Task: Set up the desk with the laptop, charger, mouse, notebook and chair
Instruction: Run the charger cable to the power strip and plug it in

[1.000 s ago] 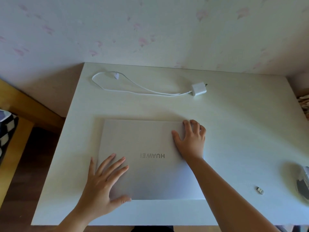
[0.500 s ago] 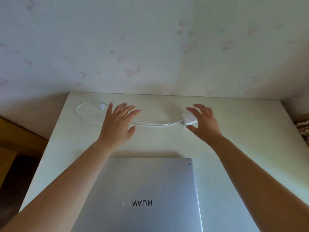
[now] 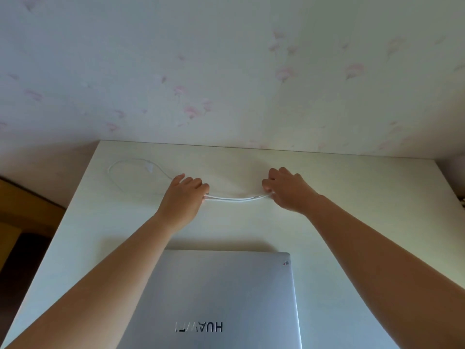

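A closed silver laptop (image 3: 221,298) lies flat on the white desk (image 3: 352,187), near its front edge, logo facing up. Beyond it runs the white charger cable (image 3: 236,198), its far end looping to the left toward a small connector (image 3: 150,167). My left hand (image 3: 185,197) is closed on the cable at the left of the straight stretch. My right hand (image 3: 286,188) is closed over the charger's plug block, which is hidden under the fingers. The mouse, notebook and chair are out of view.
The desk's back edge meets a pale wall with pink flower wallpaper (image 3: 226,84). Left of the desk is wooden furniture (image 3: 22,205) and dark floor. Something small shows at the desk's right edge (image 3: 461,197).
Both hands left the laptop lid, reached to the back of the desk and closed on the charger: left on the cable, right over the plug block. The view tilted upward.
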